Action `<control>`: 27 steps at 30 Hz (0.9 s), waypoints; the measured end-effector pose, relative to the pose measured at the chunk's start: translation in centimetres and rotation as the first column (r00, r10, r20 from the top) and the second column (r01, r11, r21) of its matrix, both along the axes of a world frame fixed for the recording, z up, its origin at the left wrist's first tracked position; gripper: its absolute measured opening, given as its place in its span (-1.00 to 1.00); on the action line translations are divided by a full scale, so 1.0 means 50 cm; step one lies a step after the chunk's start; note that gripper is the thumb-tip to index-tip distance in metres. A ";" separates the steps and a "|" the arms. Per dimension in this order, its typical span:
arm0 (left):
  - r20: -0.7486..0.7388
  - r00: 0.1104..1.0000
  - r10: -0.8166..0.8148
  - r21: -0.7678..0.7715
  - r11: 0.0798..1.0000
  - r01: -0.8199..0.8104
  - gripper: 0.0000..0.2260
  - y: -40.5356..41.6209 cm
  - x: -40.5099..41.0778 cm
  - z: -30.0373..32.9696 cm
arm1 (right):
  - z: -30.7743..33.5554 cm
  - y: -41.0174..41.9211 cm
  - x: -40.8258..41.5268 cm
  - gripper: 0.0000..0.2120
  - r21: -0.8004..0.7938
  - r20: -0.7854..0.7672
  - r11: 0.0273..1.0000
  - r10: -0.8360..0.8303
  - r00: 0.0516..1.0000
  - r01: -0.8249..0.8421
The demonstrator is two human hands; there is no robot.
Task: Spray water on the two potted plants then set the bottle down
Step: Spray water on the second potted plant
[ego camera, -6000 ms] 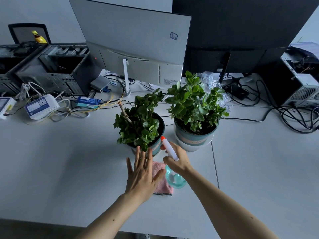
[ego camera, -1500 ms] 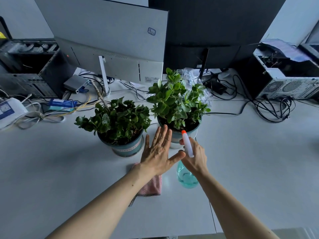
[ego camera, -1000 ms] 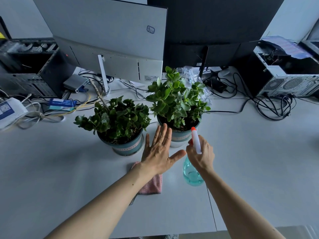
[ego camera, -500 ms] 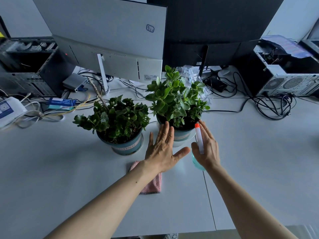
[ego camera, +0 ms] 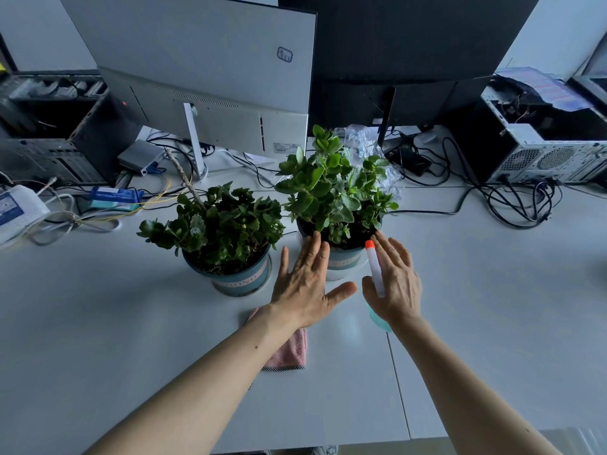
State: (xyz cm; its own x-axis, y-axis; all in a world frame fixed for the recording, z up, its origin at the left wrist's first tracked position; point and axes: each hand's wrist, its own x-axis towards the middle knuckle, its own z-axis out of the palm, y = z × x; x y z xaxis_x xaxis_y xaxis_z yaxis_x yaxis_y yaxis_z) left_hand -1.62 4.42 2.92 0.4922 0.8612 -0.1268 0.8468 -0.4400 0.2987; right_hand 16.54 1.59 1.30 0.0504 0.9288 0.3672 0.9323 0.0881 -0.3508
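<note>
Two leafy plants stand mid-desk in teal pots: the left potted plant (ego camera: 223,224) and, touching it on the right, the taller right potted plant (ego camera: 328,188). My left hand (ego camera: 305,287) is flat with fingers spread, its fingertips against the right pot (ego camera: 343,266). My right hand (ego camera: 397,284) has the spray bottle (ego camera: 374,267) between thumb and palm, fingers stretched toward the right pot. The bottle's white head with orange tip points at that plant. Its teal body is mostly hidden under my hand, low over the desk.
A pink cloth (ego camera: 292,353) lies under my left wrist. Behind the plants stand a white monitor (ego camera: 210,60) and a black monitor (ego camera: 410,44). Open computer cases sit at far left (ego camera: 49,133) and far right (ego camera: 542,149), with tangled cables (ego camera: 512,205) around them.
My right hand moved the bottle forward and down beside the right pot, and its fingers have stretched out. My left hand slid forward until its fingertips reached that pot.
</note>
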 end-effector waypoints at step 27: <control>0.029 1.000 0.001 -0.008 1.000 -0.001 0.01 -0.033 0.016 -0.024 | -0.011 -0.012 0.014 -0.28 -0.083 -0.149 0.991 -0.117 0.982 0.105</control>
State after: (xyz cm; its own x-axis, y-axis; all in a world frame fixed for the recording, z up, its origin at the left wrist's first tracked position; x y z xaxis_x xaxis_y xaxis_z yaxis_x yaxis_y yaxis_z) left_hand -0.83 2.77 1.71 0.4950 0.8607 -0.1189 0.8381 -0.4369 0.3267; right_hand 17.25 1.00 0.74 0.2051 0.9387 0.2770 0.8697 -0.0450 -0.4916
